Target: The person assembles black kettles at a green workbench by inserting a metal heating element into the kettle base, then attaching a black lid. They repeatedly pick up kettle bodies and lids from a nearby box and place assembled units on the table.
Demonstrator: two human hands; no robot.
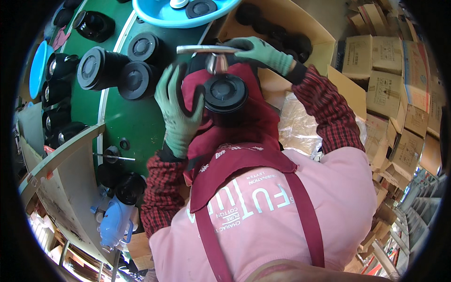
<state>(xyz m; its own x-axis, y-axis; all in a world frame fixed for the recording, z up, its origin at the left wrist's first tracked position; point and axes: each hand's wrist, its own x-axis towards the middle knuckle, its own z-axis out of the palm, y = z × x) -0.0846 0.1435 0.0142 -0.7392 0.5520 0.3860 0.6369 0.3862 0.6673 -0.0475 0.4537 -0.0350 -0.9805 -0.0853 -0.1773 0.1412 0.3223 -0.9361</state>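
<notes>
In my lap, on a dark red apron [268, 120], a black round canister [226, 94] stands with its ridged circular top facing up. My right hand [263, 54], in a pale green knit glove, grips one end of a T-shaped metal tool [204, 49]. This tool has a flat silver bar and a shiny cone-shaped part, which hangs just above the canister's far edge; whether the two touch I cannot tell. At the canister's left side my left hand [178, 113], gloved alike, is open with thumb and fingers apart. Its fingertips are slightly blurred.
To the left, a green worktable [127, 122] carries several black canisters [143, 47] and a small black ring [124, 143]. A blue basin [164, 21] with round parts sits ahead. An open carton [324, 30] of black pieces lies beyond my right hand, with stacked cardboard boxes [385, 61] farther right.
</notes>
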